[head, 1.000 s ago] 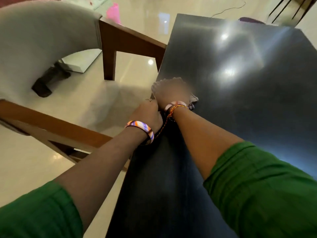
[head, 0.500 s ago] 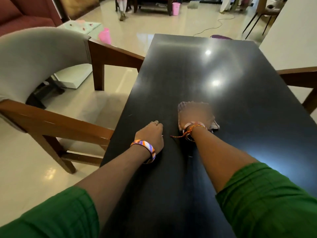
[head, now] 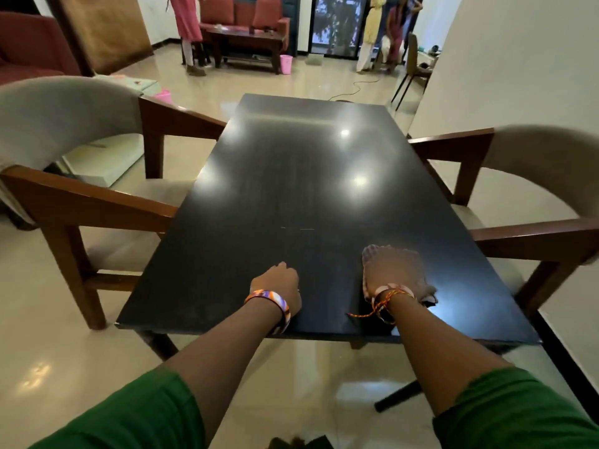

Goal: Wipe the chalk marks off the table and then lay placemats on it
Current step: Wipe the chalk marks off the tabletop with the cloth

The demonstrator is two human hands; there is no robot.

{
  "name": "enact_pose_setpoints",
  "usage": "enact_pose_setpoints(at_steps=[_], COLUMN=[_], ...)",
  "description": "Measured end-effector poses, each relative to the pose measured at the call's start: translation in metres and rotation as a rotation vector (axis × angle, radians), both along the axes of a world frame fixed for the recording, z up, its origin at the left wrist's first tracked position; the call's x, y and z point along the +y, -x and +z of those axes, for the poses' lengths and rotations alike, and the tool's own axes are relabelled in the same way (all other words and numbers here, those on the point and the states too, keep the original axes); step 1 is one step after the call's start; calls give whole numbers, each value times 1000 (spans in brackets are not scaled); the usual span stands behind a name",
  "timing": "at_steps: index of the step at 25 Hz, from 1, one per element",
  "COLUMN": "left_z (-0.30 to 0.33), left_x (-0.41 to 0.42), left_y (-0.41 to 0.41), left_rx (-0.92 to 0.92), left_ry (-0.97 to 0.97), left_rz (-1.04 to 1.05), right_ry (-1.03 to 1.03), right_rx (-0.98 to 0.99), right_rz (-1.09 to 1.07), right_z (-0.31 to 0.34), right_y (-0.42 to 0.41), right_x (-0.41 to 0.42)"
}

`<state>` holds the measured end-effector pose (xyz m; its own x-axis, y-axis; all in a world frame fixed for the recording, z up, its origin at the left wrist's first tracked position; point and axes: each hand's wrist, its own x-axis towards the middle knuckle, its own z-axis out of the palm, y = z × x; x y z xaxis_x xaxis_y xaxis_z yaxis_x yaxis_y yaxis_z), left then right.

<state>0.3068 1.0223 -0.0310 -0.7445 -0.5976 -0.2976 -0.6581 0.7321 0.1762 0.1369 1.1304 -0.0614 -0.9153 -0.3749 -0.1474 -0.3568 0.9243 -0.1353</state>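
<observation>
Near the lower middle of the frame, the right hand (head: 393,273) lay flat with its fingers spread on a cloth (head: 424,291), pressing it against the black desk (head: 308,176) close to the near edge. The left hand (head: 277,281) rested on the desk just left of it, its fingers loosely curled and holding nothing. A faint thin chalk mark (head: 296,228) showed on the desk just above the two hands, and a wooden chair (head: 81,196) stood at the left of the frame, with another chair (head: 525,228) at the right.
</observation>
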Motion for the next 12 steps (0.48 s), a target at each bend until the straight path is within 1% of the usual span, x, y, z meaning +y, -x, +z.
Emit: enact_pose_setpoints(at_steps=[3,7,9,12], left_z=[-2,-3,-7,-11], left_x=[19,49,75,133], left_y=[-3,18,42,105], left_rx=[-22,-29,-17,92], left_ry=[-31,-37,-42,-30], left_rz=[79,233,294,276], right_ry=[-12,4,-30,21], right_rx=[-5,-58,-76,-91], right_rz=[-3,-12,74,285], right_z=[-3,9,9,3], right_y=[6,48,76,122], right_x=[52,110,141,178])
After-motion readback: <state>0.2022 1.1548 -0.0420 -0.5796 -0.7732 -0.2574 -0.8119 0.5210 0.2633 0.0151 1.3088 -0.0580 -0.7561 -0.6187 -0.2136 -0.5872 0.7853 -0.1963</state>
